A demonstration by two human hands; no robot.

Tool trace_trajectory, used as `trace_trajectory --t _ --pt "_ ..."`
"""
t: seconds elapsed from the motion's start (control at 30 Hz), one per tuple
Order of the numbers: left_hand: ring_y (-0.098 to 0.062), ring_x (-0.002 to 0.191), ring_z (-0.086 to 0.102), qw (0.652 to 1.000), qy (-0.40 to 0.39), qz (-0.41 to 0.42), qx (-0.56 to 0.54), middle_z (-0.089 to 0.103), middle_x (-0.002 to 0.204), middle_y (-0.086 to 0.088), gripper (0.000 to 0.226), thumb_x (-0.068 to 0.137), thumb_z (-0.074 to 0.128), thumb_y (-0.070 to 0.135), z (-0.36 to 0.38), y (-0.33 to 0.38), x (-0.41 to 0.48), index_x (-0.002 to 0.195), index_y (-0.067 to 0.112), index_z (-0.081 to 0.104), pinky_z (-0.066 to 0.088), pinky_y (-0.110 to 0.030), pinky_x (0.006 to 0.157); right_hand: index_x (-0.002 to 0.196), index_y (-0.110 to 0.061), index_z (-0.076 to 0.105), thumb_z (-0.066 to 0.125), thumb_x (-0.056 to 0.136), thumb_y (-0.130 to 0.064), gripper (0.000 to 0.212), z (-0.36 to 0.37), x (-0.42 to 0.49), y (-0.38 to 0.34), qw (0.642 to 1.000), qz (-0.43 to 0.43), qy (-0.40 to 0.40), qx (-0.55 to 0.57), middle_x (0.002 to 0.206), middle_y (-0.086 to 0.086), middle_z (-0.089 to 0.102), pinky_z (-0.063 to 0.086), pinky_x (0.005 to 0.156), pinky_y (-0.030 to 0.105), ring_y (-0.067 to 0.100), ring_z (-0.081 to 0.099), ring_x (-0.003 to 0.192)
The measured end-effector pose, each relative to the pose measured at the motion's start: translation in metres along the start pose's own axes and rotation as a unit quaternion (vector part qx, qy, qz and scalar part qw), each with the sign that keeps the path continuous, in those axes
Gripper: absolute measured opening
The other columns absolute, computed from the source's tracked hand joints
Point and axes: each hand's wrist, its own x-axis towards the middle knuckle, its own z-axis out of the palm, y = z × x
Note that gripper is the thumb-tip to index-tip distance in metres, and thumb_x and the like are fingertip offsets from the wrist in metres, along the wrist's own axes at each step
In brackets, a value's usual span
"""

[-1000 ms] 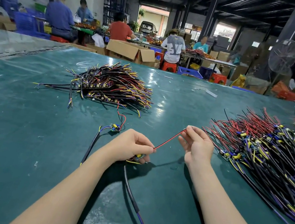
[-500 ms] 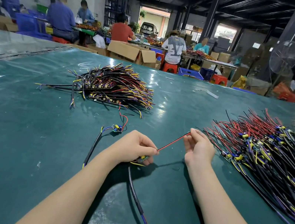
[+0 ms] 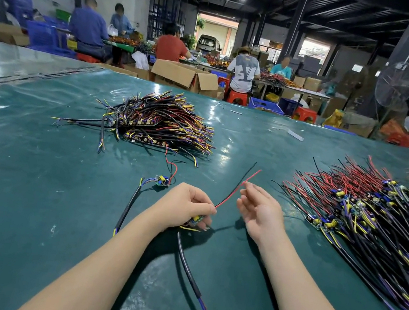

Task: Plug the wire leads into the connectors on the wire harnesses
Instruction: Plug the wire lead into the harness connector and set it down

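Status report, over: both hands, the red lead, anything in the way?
Left hand grips harness board, red lead rising from it. Right hand open, beside the lead. Spare harness lies on mat left of the hands, apart.

One marking is legible: a large grey monogram, reading as the overlapped letters "L" and "V", printed on the back of a white T-shirt [image 3: 243, 73], upper centre of the frame. Any print on the wire harnesses [image 3: 351, 206] on the tabletop [image 3: 29, 193] is too small to read.
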Motion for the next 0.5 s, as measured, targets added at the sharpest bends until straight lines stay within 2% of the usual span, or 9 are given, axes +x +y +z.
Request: trace_trajectory --t 0.17,0.23,0.37,0.5 --pt "-0.009 0.045 0.058 0.999 0.033 -0.004 -0.021 0.065 0.052 0.002 0.021 0.083 0.062 0.004 -0.001 -0.002 0.002 0.065 0.013 0.065 0.047 -0.019 0.051 0.077 -0.002 0.062 0.046 0.085 0.011 0.023 0.006 -0.009 0.002 0.980 0.049 -0.138 -0.136 0.049 0.001 0.060 0.049 0.045 0.017 0.006 0.056 0.042" --pt "-0.008 0.045 0.058 0.999 0.037 0.003 -0.016 0.064 0.052 0.002 0.023 0.083 0.061 0.004 -0.001 -0.002 0.002 0.063 0.015 0.065 0.047 -0.019 0.052 0.075 -0.002 0.063 0.048 0.083 0.012 0.022 0.008 -0.012 0.003 0.969 0.060 -0.177 -0.160 0.050 0.002 0.061 0.050 0.047 0.018 0.007 0.058 0.044" --pt "-0.008 0.047 0.058 0.999 0.038 0.010 -0.012 0.064 0.053 0.002 0.024 0.083 0.060 0.005 -0.001 -0.002 0.003 0.062 0.015 0.066 0.046 -0.021 0.054 0.072 -0.002 0.061 0.056 0.083 0.008 0.016 0.012 -0.015 0.006 0.967 0.047 -0.164 -0.189 0.049 0.001 0.062 0.051 0.047 0.016 0.005 0.057 0.043" --pt "-0.004 0.047 0.059 0.999 0.035 0.016 -0.037 0.065 0.053 0.004 0.020 0.086 0.060 0.006 -0.001 0.001 0.003 0.068 0.012 0.065 0.043 -0.013 0.047 0.071 -0.001 0.058 0.053 0.084 0.010 0.018 0.016 -0.013 0.010 0.987 0.083 -0.113 -0.082 0.045 0.003 0.060 0.049 0.043 0.015 0.006 0.057 0.039"
